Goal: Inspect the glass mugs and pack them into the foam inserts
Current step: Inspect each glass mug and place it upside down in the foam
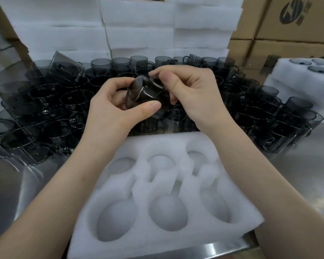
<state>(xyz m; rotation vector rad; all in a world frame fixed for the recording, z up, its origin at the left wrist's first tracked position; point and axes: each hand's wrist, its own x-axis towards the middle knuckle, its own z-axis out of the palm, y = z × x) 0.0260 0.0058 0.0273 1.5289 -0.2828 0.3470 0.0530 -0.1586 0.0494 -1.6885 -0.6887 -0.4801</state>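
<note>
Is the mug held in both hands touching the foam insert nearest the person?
Apart. Head view: the left hand and right hand hold the mug up over the standing mugs, which show between it and the foam insert.

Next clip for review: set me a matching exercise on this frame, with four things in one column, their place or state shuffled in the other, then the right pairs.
Things
1. held mug
2. near insert
3. right insert
4. boxes

Place or state
A. all six pockets empty
B. stacked at the upper right
C. tipped sideways, gripped by the left hand and right hand
D. mugs already in its pockets

Pairs: 1-C, 2-A, 3-D, 4-B
</note>
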